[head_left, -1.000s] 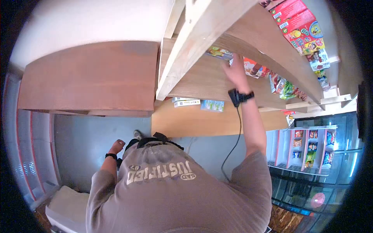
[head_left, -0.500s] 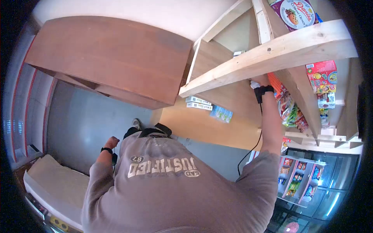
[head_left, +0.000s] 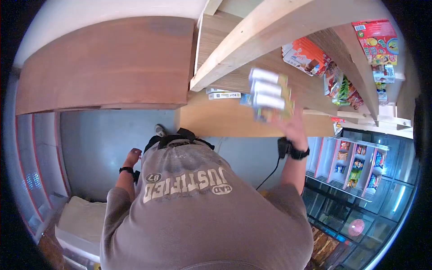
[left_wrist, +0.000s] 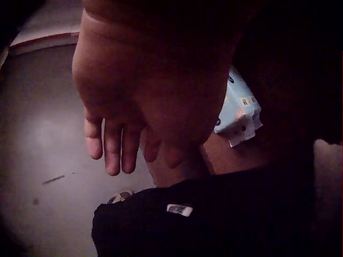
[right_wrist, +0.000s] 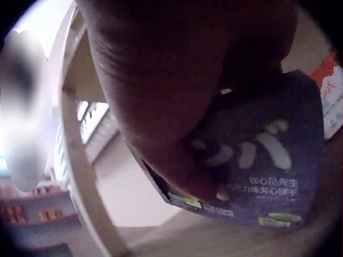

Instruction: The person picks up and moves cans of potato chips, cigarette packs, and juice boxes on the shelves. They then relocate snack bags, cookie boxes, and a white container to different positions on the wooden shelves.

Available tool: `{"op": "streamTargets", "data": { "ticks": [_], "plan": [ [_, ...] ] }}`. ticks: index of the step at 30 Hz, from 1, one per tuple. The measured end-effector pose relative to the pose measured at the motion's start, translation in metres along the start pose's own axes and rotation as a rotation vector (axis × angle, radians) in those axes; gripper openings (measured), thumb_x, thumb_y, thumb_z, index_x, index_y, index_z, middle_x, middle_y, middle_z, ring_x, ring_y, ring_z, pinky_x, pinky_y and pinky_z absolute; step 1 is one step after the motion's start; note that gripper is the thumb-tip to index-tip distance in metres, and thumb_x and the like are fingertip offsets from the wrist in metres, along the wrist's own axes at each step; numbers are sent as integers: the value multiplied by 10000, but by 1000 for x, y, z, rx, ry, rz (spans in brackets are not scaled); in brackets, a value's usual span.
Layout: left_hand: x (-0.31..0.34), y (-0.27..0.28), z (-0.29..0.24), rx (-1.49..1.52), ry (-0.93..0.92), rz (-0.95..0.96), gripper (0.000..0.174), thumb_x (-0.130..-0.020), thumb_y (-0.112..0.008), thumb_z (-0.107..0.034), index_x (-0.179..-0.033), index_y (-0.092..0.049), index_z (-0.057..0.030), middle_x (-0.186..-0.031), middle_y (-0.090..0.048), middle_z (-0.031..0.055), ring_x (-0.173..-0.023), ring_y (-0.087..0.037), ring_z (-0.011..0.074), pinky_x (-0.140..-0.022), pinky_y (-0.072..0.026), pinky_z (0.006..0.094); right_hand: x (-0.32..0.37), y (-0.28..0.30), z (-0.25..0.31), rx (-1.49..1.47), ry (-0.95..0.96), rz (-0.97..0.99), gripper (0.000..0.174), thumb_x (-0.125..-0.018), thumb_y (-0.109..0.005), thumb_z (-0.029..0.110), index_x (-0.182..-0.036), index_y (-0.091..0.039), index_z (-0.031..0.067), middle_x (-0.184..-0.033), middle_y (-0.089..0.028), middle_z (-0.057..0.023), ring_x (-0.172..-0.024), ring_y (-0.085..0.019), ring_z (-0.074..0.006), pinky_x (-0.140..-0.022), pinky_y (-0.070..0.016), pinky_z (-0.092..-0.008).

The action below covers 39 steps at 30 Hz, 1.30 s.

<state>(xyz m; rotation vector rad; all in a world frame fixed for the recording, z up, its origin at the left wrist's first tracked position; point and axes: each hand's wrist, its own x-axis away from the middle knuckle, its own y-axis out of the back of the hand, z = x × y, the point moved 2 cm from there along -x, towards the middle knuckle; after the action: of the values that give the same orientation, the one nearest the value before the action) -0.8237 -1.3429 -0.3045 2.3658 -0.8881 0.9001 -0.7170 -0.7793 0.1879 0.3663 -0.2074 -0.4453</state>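
Note:
My right hand point(head_left: 294, 128) grips a stack of biscuit boxes point(head_left: 269, 94), blurred by motion, in front of the wooden shelf. White side panels show on the stack in the head view. Up close in the right wrist view, a dark biscuit box point(right_wrist: 273, 171) with pale lettering lies under the thumb, and most of the right hand's fingers are hidden. Down beside the body hangs my left hand point(head_left: 133, 157), holding nothing. The left wrist view shows its fingers point(left_wrist: 111, 147) loose, pointing down above the floor.
Red-and-white boxes point(head_left: 306, 56) and snack bags point(head_left: 344, 90) line the shelf behind the right hand. A wooden beam point(head_left: 252, 42) crosses the shelf front. White boxes point(head_left: 225, 95) sit on the lower board point(head_left: 216, 121). A brown cabinet point(head_left: 108, 63) stands at left.
My right hand has come out from between the shelf boards, bringing the stack of biscuit boxes towards the body. The left hand stays hanging at the side. The head view has swung about.

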Motion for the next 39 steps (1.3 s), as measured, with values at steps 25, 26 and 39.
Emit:
{"op": "streamTargets", "data": {
  "ticks": [25,26,39],
  "plan": [
    [11,-27,-35,-96,79,29,265,-841,-571,-247,-1010,-585,-44,-822,-642,87,-676,-615,197,-608,-499,321,-95,-62,-281,-848,-744,-195,486,-882,-454,516,-1136,-531,108,-1096,-580,-78,-994,-563,-236,-871,-451,-467],
    [25,-35,-49,-221,36,-41,275,-840,-576,-253,-1007,-598,-34,-837,-646,96,-712,-623,226,-668,-517,334,-89,-60,-281,-869,-708,-196,508,-874,-457,534,-1157,-518,116,-1121,-567,-77,-1019,-546,-235,-888,-429,-496],
    [85,-93,-72,-344,67,-6,266,-853,-586,-181,-1031,-578,16,-951,-626,132,-825,-616,221,-735,-512,326,-77,-54,-298,-994,-635,-235,431,-829,-581,448,-1153,-480,182,-1105,-543,-23,-1019,-526,-200,-872,-412,-467]
  ]
}}
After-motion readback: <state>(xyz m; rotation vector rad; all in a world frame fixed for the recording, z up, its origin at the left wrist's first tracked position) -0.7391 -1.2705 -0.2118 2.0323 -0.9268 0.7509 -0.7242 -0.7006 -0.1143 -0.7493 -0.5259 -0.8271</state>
